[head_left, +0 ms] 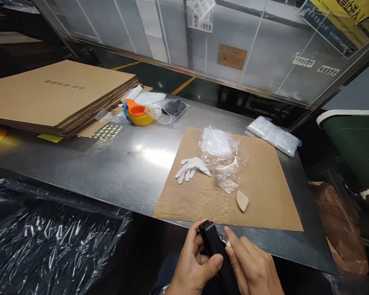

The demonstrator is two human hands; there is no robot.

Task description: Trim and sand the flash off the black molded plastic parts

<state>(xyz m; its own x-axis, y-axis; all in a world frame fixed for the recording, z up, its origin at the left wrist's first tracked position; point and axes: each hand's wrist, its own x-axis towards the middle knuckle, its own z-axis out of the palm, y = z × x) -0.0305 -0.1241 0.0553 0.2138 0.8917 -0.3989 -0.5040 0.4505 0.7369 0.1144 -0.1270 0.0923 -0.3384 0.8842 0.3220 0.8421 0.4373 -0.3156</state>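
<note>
At the table's front edge my left hand (194,262) is wrapped round a long black object (217,250), which is tilted upright. Beside it on the right, my right hand (249,258) pinches something small and pale against the black object's side; it is too small to make out. Just beyond my hands lies a brown cardboard sheet (264,213). On it are a wedge-shaped beige piece (242,201), a white glove (192,169) and crumpled clear plastic bags (223,159).
Flat cardboard (61,94) is stacked at the back left. Near it are tape rolls (139,114), a bagged dark item (174,107) and a sticker sheet (107,132). A plastic packet (275,135) lies back right. Black plastic (52,241) fills the lower left, and a green conveyor belt (353,143) stands right.
</note>
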